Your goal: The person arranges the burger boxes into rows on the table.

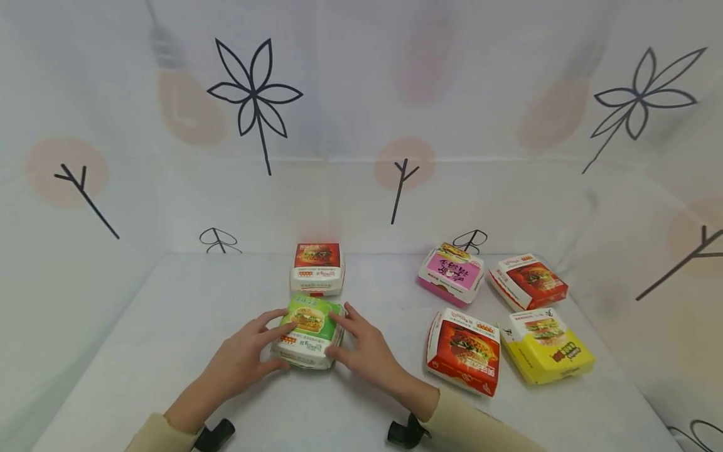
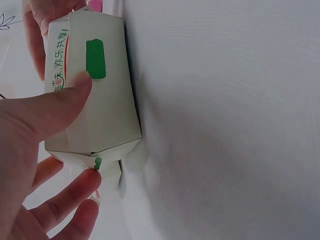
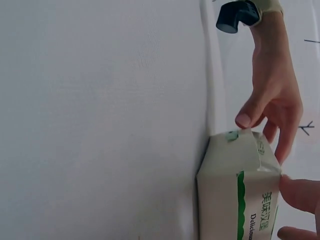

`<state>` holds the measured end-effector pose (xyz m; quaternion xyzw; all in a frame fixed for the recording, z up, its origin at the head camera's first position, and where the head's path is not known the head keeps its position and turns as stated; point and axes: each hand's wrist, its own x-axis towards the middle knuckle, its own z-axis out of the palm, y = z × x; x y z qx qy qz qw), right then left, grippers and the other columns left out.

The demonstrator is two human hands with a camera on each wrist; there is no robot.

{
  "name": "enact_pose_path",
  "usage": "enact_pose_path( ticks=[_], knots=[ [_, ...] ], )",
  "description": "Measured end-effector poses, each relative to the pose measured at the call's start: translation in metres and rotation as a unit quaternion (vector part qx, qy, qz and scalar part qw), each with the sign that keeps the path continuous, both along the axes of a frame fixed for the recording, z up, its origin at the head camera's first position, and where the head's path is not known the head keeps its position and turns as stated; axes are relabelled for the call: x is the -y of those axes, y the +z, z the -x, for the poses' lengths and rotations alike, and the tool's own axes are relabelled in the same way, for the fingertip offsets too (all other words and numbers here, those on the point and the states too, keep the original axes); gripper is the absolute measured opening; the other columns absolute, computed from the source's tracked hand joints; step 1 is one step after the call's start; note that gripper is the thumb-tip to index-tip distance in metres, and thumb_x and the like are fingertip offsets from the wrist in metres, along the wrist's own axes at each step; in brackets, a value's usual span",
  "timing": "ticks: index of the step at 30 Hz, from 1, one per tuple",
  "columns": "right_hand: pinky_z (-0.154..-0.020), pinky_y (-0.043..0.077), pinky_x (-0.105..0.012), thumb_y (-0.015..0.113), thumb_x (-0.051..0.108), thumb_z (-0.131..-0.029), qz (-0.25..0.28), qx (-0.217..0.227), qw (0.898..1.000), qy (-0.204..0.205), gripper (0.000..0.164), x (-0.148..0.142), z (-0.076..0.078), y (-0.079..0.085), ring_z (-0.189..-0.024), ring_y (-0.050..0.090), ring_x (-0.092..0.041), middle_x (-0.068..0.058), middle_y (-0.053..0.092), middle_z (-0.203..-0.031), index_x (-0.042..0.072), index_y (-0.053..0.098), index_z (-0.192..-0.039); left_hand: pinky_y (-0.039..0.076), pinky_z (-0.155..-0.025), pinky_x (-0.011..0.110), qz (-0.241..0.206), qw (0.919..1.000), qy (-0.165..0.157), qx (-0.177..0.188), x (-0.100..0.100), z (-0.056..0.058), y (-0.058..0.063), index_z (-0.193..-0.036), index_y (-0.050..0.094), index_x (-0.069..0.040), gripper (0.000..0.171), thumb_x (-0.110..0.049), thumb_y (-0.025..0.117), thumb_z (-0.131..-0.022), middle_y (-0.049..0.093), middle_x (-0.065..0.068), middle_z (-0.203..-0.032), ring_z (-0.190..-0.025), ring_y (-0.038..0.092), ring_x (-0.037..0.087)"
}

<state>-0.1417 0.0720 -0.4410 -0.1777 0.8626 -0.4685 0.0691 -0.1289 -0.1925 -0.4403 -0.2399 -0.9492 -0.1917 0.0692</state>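
Observation:
A white burger box with a green lid (image 1: pixel 309 347) sits on the table between both hands. At its left side, my left hand (image 1: pixel 244 353) holds it, thumb by the near left corner and a fingertip on the lid. From the right, my right hand (image 1: pixel 369 355) holds the same box, thumb low near its front corner and fingers along the right edge. In the left wrist view the thumb overlaps the white side with a green patch, other fingertips at the folded corner flap. Just behind stands a red-topped burger box (image 1: pixel 317 279).
To the right lie a pink burger box (image 1: pixel 452 274), a red one (image 1: pixel 531 282) behind, another red one (image 1: pixel 464 353) in front and a yellow one (image 1: pixel 548 346). A white cloth (image 1: pixel 350 94) with plant drawings hangs behind the white table (image 1: pixel 186 314).

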Motion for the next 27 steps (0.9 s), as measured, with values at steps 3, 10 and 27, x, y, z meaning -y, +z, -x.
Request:
enact_pose_path(
  ticks=[3,10,27],
  knots=[
    [-0.108,0.034,-0.059,0.082,0.034,-0.083,-0.004,0.014,1.000,0.004,0.070,0.000,-0.003,-0.002,-0.143,0.033,-0.036,-0.019,0.028,-0.159,0.017,0.054,-0.145,0.057,-0.079,0.036,0.007,0.9999,0.005,-0.012,-0.003,-0.001,0.000,-0.135,0.063,-0.026,0.071,-0.038,0.091,-0.070,0.048,0.000,-0.146,-0.112,0.060,0.020],
    [-0.108,0.038,-0.053,0.088,0.029,-0.076,-0.024,0.020,0.999,0.022,0.081,0.001,-0.008,-0.006,-0.143,0.032,-0.036,-0.024,0.025,-0.159,0.020,0.051,-0.148,0.050,-0.063,0.023,0.010,0.9991,0.013,-0.038,-0.007,-0.002,-0.001,-0.132,0.066,-0.026,0.067,-0.041,0.089,-0.071,0.049,0.000,-0.143,-0.096,0.057,0.012],
    [-0.106,0.041,-0.052,0.091,0.020,-0.072,-0.056,-0.020,0.998,-0.003,0.075,0.009,-0.005,-0.003,-0.140,0.038,-0.037,-0.025,0.033,-0.155,0.011,0.058,-0.139,0.054,-0.090,0.045,0.002,0.9988,0.003,-0.048,-0.012,-0.005,-0.005,-0.132,0.065,-0.020,0.065,-0.038,0.089,-0.074,0.050,0.001,-0.148,-0.124,0.057,0.026]
  ],
)
